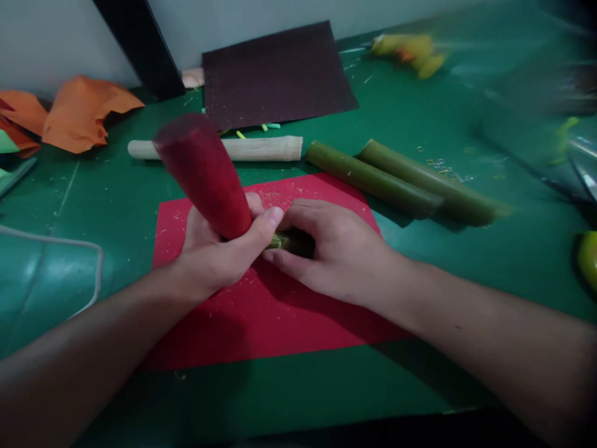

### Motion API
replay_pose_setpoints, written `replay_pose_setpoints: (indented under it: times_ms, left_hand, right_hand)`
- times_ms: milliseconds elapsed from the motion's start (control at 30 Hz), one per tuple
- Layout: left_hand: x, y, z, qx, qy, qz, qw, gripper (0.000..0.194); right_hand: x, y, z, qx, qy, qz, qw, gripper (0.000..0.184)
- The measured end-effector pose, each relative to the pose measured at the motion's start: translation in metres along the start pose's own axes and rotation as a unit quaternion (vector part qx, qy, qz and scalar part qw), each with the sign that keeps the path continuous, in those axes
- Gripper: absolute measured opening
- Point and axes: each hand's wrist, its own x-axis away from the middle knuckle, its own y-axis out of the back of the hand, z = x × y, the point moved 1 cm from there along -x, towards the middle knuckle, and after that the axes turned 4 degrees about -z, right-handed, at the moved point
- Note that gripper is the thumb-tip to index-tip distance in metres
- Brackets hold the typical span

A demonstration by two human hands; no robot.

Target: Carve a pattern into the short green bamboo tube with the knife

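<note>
My left hand (pixel 219 249) is wrapped round a thick red cylinder (pixel 205 174), which tilts up and to the left; its lower end is hidden in my fingers, so its kind does not show. My right hand (pixel 336 242) closes from above on a short green bamboo piece (pixel 293 242), seen only between thumb and fingers. The two hands nearly meet, the left thumb beside the bamboo. Beneath them lies a red sheet (pixel 261 323) sprinkled with pale shavings.
Behind the hands lie a pale peeled bamboo stick (pixel 265 149) and two green bamboo tubes (pixel 373 180), (pixel 429 183). Farther back are a dark sheet (pixel 280 78), crumpled orange paper (pixel 88 115) and a blurred yellow object (pixel 405 53). A white cord (pixel 97 267) lies left on the green table (pixel 298 398).
</note>
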Motion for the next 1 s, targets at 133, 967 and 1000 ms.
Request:
replay_pose_setpoints:
  times_ms: [133,967,1000]
  left_hand:
    - [0.002,0.001,0.002,-0.006,-0.016,0.012,1.0,0.033]
    - [-0.004,0.001,0.01,0.034,-0.06,0.01,0.998,0.04]
    - [-0.003,0.001,0.01,0.032,-0.063,0.01,0.997,0.039]
  right_hand:
    - [-0.001,0.0,0.0,0.001,-0.003,-0.003,1.0,0.015]
    - [0.001,-0.001,-0.001,0.031,0.042,-0.027,0.998,0.02]
    - [0.002,-0.001,-0.001,0.029,0.043,-0.03,0.998,0.019]
